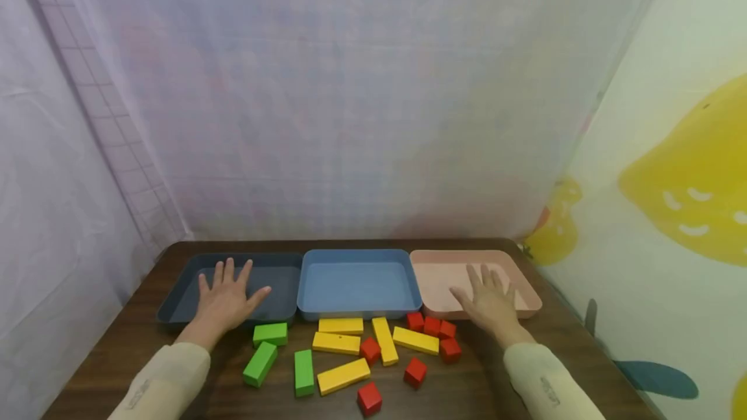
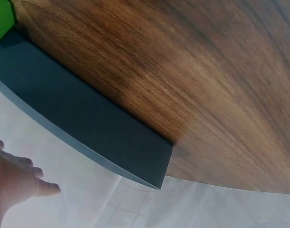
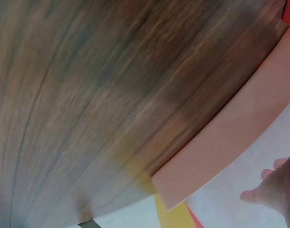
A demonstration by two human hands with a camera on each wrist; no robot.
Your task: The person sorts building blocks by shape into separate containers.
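My left hand (image 1: 224,302) is spread with straight fingers above the dark navy tray (image 1: 283,287); it holds nothing. Over the pink tray (image 1: 432,271) my right hand (image 1: 491,303) is likewise spread, its fingers apart and nothing in them. Between these two trays stands a light blue tray (image 1: 360,284). In front of the trays lie several yellow blocks (image 1: 343,376), long and flat. Green blocks (image 1: 304,373) are at the left, nearest my left hand. Several red cubes (image 1: 415,373) are scattered in the middle and to the right. Both wrist views show the hands raised beyond the tray walls.
All this stands on a dark wooden table (image 1: 478,394). A pale curtain (image 1: 362,115) hangs behind the table's back edge. White cloth (image 1: 52,212) is at the left, and a sheet with yellow fruit prints (image 1: 688,180) hangs at the right.
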